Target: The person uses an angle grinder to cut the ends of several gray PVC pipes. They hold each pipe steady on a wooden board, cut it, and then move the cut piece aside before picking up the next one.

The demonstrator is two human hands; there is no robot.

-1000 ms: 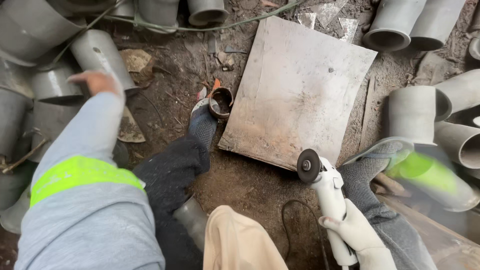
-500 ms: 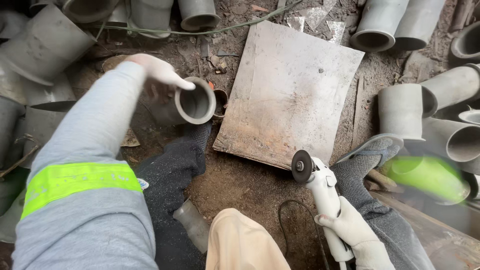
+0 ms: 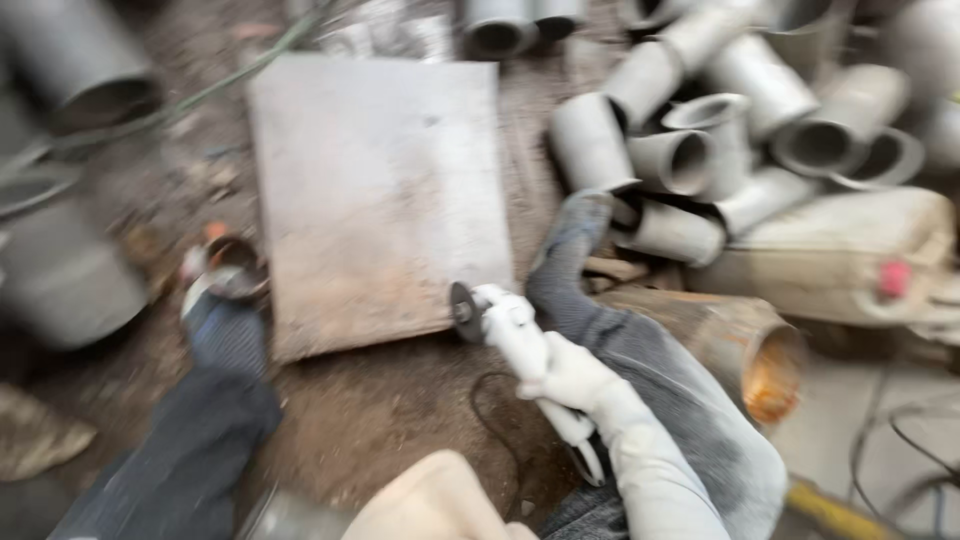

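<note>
Gone from view is the left arm with its grey pipe fitting, which half a second ago reached across the frame; the camera has swung right and the picture is blurred. Whether the left hand holds anything cannot be told, as it is out of frame. Only the right hand [image 3: 575,375], in a white glove, shows, its fingers wrapped tight round the body of a white angle grinder [image 3: 515,340]. The grinder's dark disc [image 3: 463,312] sits just beside the lower right corner of a flat, rust-stained metal plate [image 3: 380,200] lying on the dirt, much as before. The person's legs in dark trousers stretch to either side of the plate. Beyond the right knee lie a heap of grey pipe fittings [image 3: 690,160] and a rusty pipe [image 3: 740,350]. A black cable [image 3: 490,420] curls on the ground below the grinder.
</note>
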